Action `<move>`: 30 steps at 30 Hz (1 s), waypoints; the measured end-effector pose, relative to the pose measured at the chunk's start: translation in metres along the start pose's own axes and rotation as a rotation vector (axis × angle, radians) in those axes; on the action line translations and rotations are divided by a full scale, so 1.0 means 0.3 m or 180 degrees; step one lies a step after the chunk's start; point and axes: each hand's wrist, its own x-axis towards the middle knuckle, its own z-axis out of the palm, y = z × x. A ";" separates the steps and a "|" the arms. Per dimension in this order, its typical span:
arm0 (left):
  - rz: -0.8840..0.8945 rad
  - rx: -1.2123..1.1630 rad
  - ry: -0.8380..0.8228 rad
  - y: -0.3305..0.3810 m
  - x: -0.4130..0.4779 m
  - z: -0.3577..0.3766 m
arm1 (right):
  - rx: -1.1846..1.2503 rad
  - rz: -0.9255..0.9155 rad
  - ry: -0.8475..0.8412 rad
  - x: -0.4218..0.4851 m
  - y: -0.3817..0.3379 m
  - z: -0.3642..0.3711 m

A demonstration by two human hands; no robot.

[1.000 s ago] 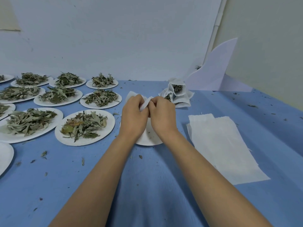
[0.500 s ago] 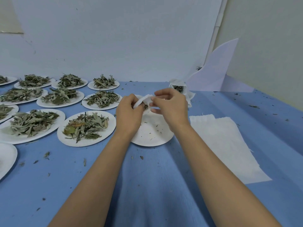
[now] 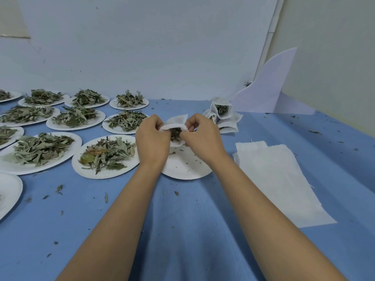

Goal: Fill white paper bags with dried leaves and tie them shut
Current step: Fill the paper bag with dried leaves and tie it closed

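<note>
A: Which step?
B: Bag's filled, not tied. Left hand (image 3: 152, 139) & right hand (image 3: 203, 136) each pinch the rim of the white bag (image 3: 176, 123), fingers curled on the paper. The mouth is held apart w/ dried leaves (image 3: 175, 132) showing inside. It's held just above the emptied plate (image 3: 187, 168), mid-counter.
A: Next?
B: My guess: gather the mouth & tie it. Needs both hands close and the rim bunched tight so nothing spills. Can't make out any string, too small to tell.
A: Room?
B: OK-ish. A full leaf plate (image 3: 105, 156) sits just beside the left wrist. The other leaf plates (image 3: 75, 119) fill the left side. A stack of flat bags (image 3: 280, 179) lies near the right forearm. A pile of filled bags (image 3: 223, 116) is just behind the right hand. Bare blue counter (image 3: 182, 230) toward the person is the free space. It runs to the wall at back & right; near edge is out of view.
</note>
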 end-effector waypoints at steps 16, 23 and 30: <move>0.1042 0.0336 -0.0063 0.002 -0.043 0.015 | -0.0204 0.0109 0.0446 0.017 0.062 0.010; -0.0728 -0.1020 -0.0596 -0.005 -0.013 0.024 | -0.0018 0.0211 0.0373 0.024 0.070 0.012; -0.0626 -0.1209 -0.0772 0.008 -0.011 0.026 | 0.0758 0.0117 0.0183 0.015 0.072 0.018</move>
